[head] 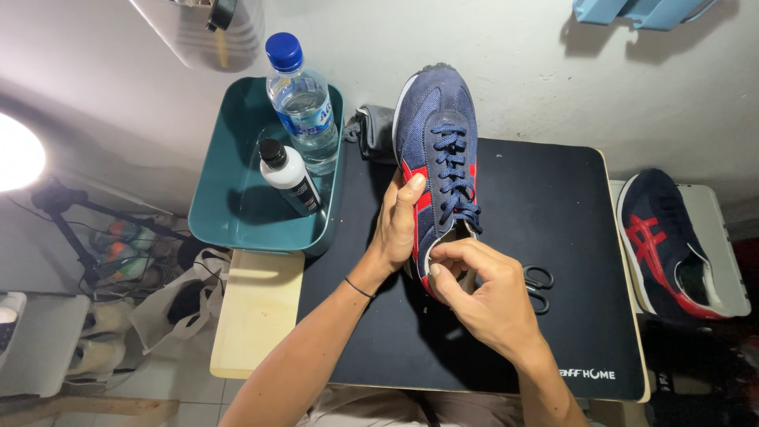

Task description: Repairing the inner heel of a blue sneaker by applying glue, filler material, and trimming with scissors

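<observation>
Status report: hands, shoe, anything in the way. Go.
Left hand grips navy shoe by its side. Right hand pinches at shoe's collar. Scissors on black mat, beside right hand.

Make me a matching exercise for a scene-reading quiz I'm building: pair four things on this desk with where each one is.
Things:
1. navy lace-up sneaker with red stripes
2. clear plastic water bottle with blue cap
3. black-handled scissors
4. second navy sneaker with red stripes

Places:
A. flat on the black mat, beside the right hand
B. on a white surface to the right of the mat
C. inside the teal plastic tub
D. held between the left hand and right hand

Pairs: 1-D, 2-C, 3-A, 4-B
</observation>
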